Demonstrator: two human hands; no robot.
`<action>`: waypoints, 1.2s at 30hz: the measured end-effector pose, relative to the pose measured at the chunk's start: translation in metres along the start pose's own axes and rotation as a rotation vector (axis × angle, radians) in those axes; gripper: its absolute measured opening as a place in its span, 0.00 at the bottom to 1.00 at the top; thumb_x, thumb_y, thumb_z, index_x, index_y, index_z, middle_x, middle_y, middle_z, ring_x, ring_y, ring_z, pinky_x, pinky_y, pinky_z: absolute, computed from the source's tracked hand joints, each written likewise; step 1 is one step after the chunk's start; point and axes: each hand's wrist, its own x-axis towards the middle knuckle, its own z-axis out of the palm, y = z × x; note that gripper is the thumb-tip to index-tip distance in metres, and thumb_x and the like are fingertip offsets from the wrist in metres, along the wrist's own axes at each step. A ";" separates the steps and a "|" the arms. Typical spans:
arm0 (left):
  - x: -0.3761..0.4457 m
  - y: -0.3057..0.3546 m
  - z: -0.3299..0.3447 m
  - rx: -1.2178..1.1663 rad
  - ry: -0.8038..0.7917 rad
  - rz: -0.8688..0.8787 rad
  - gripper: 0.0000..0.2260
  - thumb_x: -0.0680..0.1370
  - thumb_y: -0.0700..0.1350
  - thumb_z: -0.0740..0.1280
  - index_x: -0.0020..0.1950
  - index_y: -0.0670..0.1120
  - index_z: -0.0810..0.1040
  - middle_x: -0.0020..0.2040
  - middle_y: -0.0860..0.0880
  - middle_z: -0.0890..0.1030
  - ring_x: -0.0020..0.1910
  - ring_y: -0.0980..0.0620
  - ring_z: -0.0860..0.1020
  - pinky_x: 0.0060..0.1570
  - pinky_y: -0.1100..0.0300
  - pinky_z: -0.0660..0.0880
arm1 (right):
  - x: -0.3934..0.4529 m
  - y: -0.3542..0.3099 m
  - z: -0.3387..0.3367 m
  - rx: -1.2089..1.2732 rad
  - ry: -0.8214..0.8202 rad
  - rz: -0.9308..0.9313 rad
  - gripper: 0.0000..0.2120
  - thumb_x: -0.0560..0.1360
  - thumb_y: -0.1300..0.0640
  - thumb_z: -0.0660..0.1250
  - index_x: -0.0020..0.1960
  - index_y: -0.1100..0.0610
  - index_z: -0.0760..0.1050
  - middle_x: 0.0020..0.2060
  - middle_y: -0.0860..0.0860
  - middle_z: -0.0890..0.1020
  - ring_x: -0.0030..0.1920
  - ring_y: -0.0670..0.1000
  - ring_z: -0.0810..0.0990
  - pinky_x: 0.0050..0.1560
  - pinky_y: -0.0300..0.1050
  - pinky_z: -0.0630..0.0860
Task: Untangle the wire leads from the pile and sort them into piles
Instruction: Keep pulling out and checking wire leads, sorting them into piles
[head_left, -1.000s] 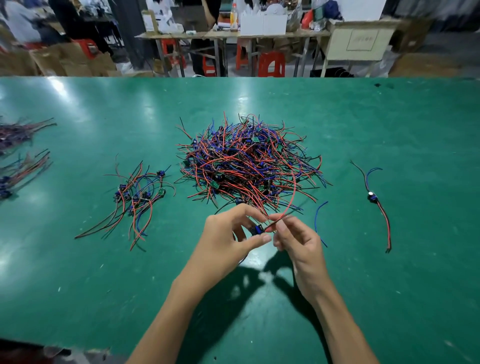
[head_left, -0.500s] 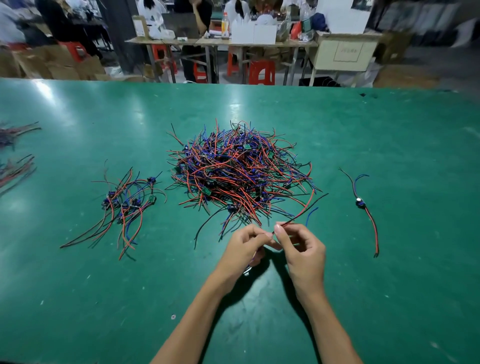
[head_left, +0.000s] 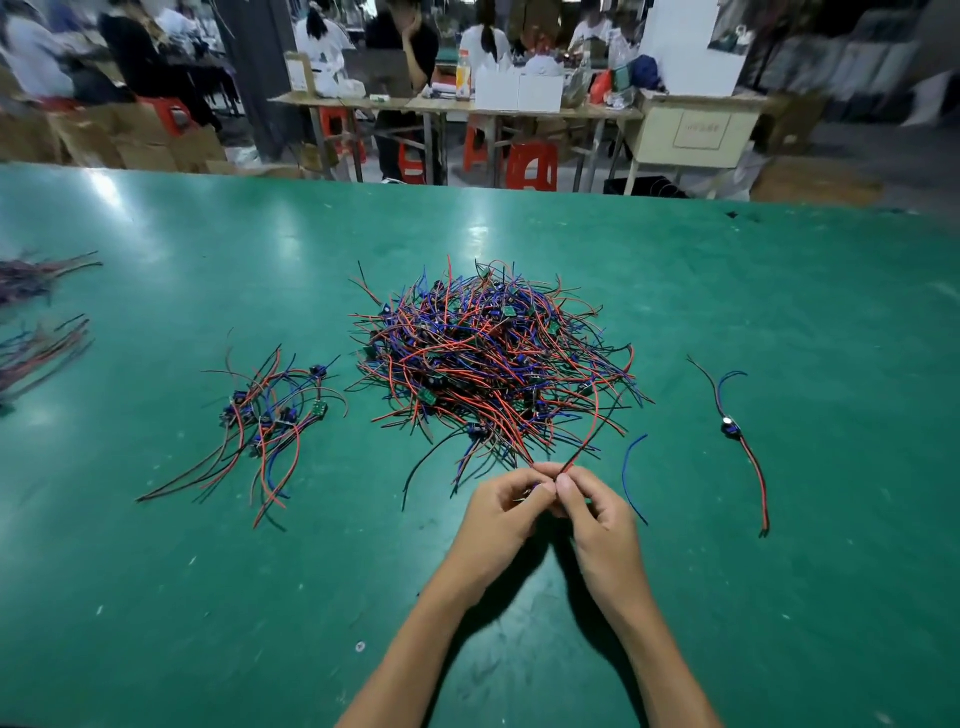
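A big tangled pile of red, blue and black wire leads (head_left: 493, 358) lies in the middle of the green table (head_left: 779, 312). Just in front of it my left hand (head_left: 501, 512) and my right hand (head_left: 592, 512) meet, both pinching one wire lead (head_left: 589, 436) whose red and black wires rise back toward the pile. Its small module is hidden between my fingers. A smaller sorted pile of leads (head_left: 265, 421) lies to the left. A single lead (head_left: 737, 431) lies alone on the right.
A loose blue wire (head_left: 631, 467) curves just right of my right hand. Two more bundles of leads (head_left: 36, 312) sit at the far left edge. Beyond the table's far edge are workbenches, red stools and seated people.
My hands have closed together on the lead and drawn it slightly toward me from the pile's front edge. The camera has tilted, so the piles sit lower in view.
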 end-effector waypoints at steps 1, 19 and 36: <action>0.001 0.000 0.001 0.021 -0.004 -0.005 0.09 0.82 0.36 0.64 0.47 0.33 0.81 0.42 0.55 0.84 0.29 0.64 0.74 0.30 0.74 0.67 | 0.000 -0.001 0.001 -0.004 0.013 0.007 0.12 0.79 0.52 0.62 0.52 0.51 0.84 0.46 0.52 0.86 0.47 0.54 0.84 0.52 0.54 0.79; -0.002 0.007 0.008 0.213 -0.037 -0.086 0.10 0.77 0.44 0.68 0.39 0.51 0.86 0.28 0.51 0.78 0.30 0.54 0.73 0.33 0.60 0.67 | 0.057 -0.026 -0.015 0.270 0.455 0.310 0.13 0.80 0.58 0.58 0.41 0.52 0.78 0.41 0.47 0.85 0.36 0.48 0.76 0.33 0.39 0.71; 0.005 0.055 0.011 -0.487 0.126 -0.143 0.15 0.71 0.57 0.72 0.54 0.52 0.86 0.45 0.57 0.83 0.35 0.60 0.74 0.44 0.59 0.68 | 0.012 -0.011 -0.011 0.099 -0.033 -0.066 0.14 0.71 0.55 0.77 0.55 0.46 0.83 0.44 0.51 0.86 0.42 0.47 0.83 0.39 0.40 0.81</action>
